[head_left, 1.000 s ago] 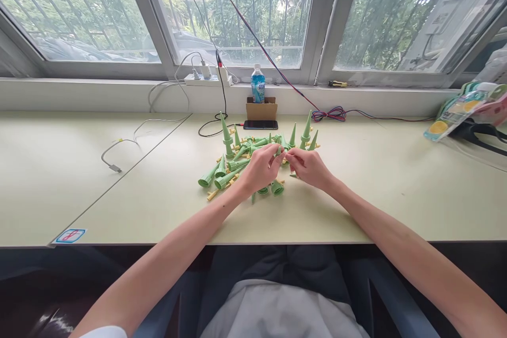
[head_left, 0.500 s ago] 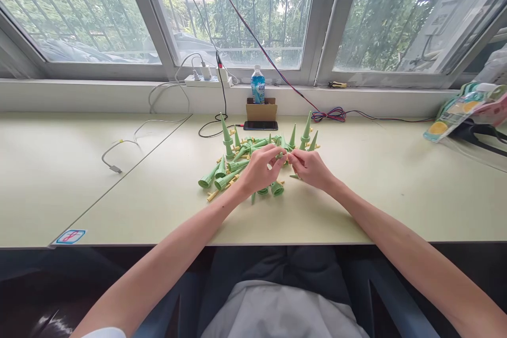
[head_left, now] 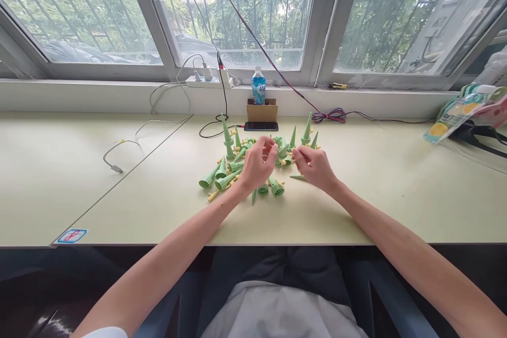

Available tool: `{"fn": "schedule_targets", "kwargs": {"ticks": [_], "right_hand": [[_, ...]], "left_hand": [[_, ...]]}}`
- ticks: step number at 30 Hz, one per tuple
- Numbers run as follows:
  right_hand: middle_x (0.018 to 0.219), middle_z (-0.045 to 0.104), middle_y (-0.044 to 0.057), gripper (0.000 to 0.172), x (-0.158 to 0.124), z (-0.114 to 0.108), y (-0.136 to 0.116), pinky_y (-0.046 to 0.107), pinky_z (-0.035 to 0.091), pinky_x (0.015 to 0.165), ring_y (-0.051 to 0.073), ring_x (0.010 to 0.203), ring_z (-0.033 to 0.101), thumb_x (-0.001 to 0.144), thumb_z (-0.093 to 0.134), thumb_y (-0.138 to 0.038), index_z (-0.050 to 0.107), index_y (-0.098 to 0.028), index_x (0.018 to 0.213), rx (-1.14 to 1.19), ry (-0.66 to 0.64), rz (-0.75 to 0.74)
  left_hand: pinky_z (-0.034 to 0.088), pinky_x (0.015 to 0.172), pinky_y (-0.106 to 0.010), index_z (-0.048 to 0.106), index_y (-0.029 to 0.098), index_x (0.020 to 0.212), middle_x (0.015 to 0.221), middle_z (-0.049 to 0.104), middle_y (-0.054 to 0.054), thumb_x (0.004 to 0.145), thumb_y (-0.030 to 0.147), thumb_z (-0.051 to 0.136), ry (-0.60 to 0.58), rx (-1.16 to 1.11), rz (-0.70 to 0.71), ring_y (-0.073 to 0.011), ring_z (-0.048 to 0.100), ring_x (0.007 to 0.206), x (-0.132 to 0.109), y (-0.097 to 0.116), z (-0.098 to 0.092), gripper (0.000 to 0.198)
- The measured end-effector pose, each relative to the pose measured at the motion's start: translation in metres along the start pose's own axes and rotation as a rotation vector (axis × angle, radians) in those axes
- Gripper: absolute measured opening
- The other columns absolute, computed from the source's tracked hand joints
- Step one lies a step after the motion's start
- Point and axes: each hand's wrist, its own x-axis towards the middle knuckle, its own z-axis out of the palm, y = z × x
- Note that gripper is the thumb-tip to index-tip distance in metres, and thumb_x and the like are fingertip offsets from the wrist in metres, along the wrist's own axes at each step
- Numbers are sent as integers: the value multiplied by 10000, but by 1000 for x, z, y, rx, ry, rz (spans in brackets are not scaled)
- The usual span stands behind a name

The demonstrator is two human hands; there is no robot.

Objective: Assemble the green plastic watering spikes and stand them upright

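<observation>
A heap of green cone-shaped plastic spikes [head_left: 227, 171] with small yellow pegs lies on the pale table [head_left: 166, 206], some upright, most on their sides. My left hand [head_left: 256, 165] hovers over the middle of the heap with fingers curled in a pinch; what it holds is hidden. My right hand [head_left: 315, 166] is just to its right, fingers pinched on a small yellow peg. One thin green spike [head_left: 298, 177] lies flat under my right hand. The two hands are a short gap apart.
Behind the heap stand a black phone [head_left: 260, 126], a cardboard holder [head_left: 261, 111] and a blue-labelled bottle [head_left: 258, 85]. A power strip [head_left: 206, 81] and cables lie on the sill and left table. Bags [head_left: 467, 111] sit far right.
Both hands have lifted slightly and drawn apart; before, their fingertips met over the heap.
</observation>
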Motion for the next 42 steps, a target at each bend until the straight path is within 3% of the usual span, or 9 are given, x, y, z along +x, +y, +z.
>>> {"fn": "schedule_targets", "kwargs": {"ticks": [4,10,17,23,27,35,38,42], "right_hand": [[510,516,-25,399,-1,-1,-3,257,399,531,112,466,458,972,432,-495,536,-204,719,49,-6,-16],[543,522,-31,363,-2,-1,-3,247,402,538,101,473,457,975,440,-460,555,-202,747,80,-39,-32],[535,516,-31,359,-2,1,0,249,403,544,101,467,458,983,427,-434,541,-203,733,65,-39,-9],[517,506,-31,373,-2,2,3,253,386,521,104,451,434,980,420,-458,528,-206,727,52,-59,-1],[494,486,-30,399,-2,1,3,259,356,505,101,435,397,982,411,-466,493,-206,691,19,-66,-8],[497,487,-33,399,-2,2,1,248,352,496,97,445,416,979,432,-475,533,-196,711,37,2,-30],[492,480,-38,385,-1,1,0,245,360,499,97,444,424,980,436,-472,534,-197,729,47,44,-27],[500,487,-42,365,-1,-1,-1,240,380,512,94,445,437,981,439,-464,528,-201,744,72,72,-20]], "left_hand": [[393,412,-198,485,202,914,544,546,51,950,483,481,-77,-69,-145,-75,450,396,0,5,-3,283],[421,403,-211,484,198,975,565,602,33,917,557,506,-188,-202,-237,-94,501,392,-1,11,-4,364],[465,459,-214,510,205,1052,663,553,34,908,496,555,-192,-114,-129,-93,549,482,-3,2,-4,328],[499,518,-218,532,217,1052,935,603,-31,881,420,617,-154,39,-2,-81,568,583,-3,-3,-3,279],[497,528,-205,533,222,1058,1001,606,-40,900,360,595,-162,76,63,-75,570,606,-3,-2,-4,218],[463,497,-188,489,219,1128,1060,596,-56,923,458,548,-133,53,39,-51,541,561,-4,4,-2,321],[423,467,-176,479,210,1113,975,595,-41,953,491,477,-74,17,-5,-48,524,535,-2,6,-2,323],[342,385,-174,490,201,996,627,535,38,965,546,408,-73,-115,-151,-57,434,395,0,9,-4,356]]}}
